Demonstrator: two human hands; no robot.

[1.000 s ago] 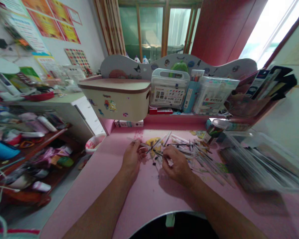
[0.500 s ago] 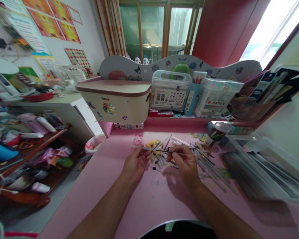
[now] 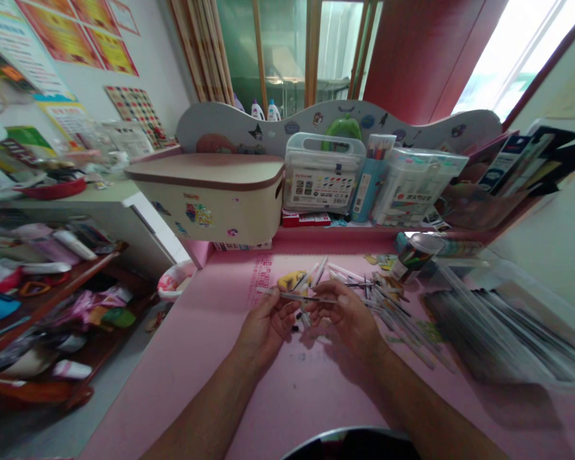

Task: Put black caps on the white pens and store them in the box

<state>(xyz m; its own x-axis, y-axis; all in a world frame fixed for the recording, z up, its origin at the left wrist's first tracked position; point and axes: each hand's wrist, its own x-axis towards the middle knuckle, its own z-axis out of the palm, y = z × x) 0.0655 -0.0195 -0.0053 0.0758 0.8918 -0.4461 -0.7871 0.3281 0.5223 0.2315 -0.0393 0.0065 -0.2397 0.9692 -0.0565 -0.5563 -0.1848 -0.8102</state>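
Note:
Both of my hands are raised a little above the pink desk (image 3: 287, 383), close together. My left hand (image 3: 267, 324) pinches a thin clear pen (image 3: 292, 296) that lies level across both hands. My right hand (image 3: 349, 318) has its fingers closed on the same pen's right end. Just beyond my hands lies a loose heap of several white and clear pens (image 3: 388, 303) spread over the desk. Small black caps (image 3: 296, 328) lie on the desk under my hands.
A cream storage box with a brown lid (image 3: 211, 195) stands at the back left. Clear marker cases (image 3: 323, 172) and a pen cup (image 3: 414, 254) stand behind the heap. A clear tray of pens (image 3: 503, 319) sits at the right. Cluttered shelves (image 3: 52, 275) stand left of the desk.
My hands have lifted off the desk and come closer together with the pen held between them. The view has shifted slightly.

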